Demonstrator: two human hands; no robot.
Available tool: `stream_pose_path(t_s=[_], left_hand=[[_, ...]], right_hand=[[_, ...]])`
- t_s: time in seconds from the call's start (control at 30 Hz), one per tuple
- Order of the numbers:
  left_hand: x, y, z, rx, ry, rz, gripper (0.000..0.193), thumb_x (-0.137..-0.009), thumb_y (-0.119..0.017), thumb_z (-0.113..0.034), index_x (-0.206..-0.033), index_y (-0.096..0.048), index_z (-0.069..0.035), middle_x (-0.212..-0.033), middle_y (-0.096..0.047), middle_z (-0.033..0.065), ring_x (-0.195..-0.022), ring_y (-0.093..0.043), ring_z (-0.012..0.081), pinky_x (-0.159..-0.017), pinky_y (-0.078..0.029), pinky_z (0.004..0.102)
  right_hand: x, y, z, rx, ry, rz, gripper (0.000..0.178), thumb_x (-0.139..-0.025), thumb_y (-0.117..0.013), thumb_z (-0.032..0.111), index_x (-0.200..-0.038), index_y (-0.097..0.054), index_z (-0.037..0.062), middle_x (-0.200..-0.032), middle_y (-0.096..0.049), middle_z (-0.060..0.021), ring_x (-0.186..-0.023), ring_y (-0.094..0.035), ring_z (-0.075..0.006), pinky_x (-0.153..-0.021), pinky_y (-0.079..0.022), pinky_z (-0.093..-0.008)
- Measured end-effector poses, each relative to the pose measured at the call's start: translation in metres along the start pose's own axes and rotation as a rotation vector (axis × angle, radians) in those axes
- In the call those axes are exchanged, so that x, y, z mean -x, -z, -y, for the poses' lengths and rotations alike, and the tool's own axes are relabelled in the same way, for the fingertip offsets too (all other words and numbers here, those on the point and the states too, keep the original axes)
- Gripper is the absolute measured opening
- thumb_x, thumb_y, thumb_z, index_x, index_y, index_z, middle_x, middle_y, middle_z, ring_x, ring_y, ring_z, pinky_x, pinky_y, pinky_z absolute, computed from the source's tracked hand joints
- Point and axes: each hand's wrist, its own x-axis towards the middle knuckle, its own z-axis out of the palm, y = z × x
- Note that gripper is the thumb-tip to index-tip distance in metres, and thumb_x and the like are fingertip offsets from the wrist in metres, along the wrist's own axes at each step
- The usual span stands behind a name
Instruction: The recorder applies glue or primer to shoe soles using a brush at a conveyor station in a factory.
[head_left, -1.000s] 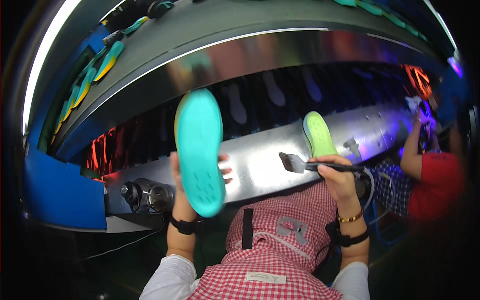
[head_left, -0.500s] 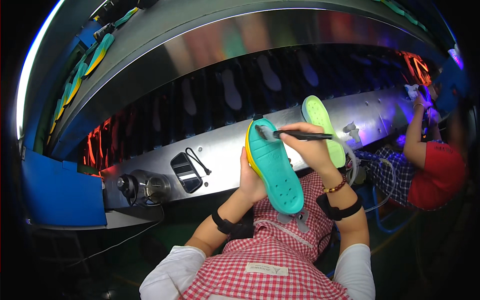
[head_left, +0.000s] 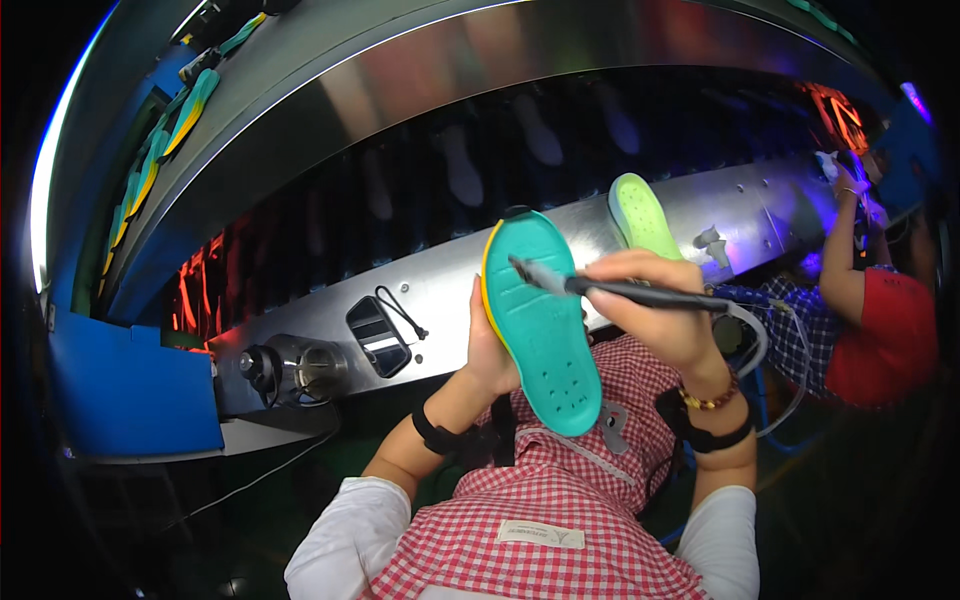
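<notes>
My left hand grips a teal shoe sole with a yellow edge by its left side, holding it tilted up above my lap. My fingers behind the sole are hidden. In my right hand is a brush with a black handle and pale bristles; a clear tube runs from the handle's rear end. The dark bristle tip is at the upper part of the sole's face, slightly blurred. A light green sole lies on the metal ledge beyond my right hand.
On the metal ledge are a phone with a strap and a clear bottle with a dark lid. Behind it, dark sole shapes lie under a metal hood. More teal soles rest at upper left. A co-worker in red sits at right.
My right hand has moved right and slightly down with the brush, whose bristles have shifted down the sole's face. The teal sole has turned to face more upward.
</notes>
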Motion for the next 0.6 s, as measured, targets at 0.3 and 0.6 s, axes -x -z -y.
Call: stream_pose_path(t_s=[0.3, 0.6], left_hand=[[0.000, -0.026, -0.012, -0.141, -0.224, -0.257, 0.083, -0.086, -0.014, -0.070, -0.127, -0.046, -0.006, -0.112, -0.059, 0.0186, -0.099, -0.060, 0.0314, -0.087, -0.049, 0.0448], [-0.009, -0.042, -0.033, -0.206, -0.585, -0.178, 0.097, -0.078, -0.013, -0.079, -0.119, -0.051, 0.000, -0.099, -0.060, 0.0224, -0.082, -0.060, 0.0339, -0.073, -0.050, 0.0449]], right_hand=[[0.007, -0.005, -0.001, -0.121, -0.021, 0.041, 0.025, -0.073, -0.065, -0.008, -0.097, -0.067, 0.0000, -0.098, -0.066, -0.0130, -0.089, -0.064, -0.0202, -0.081, -0.051, -0.0313], [0.014, -0.008, 0.004, 0.126, 0.132, 0.125, 0.027, -0.069, -0.073, 0.002, -0.095, -0.069, 0.0059, -0.098, -0.069, -0.0055, -0.089, -0.059, -0.0195, -0.081, -0.049, -0.0301]])
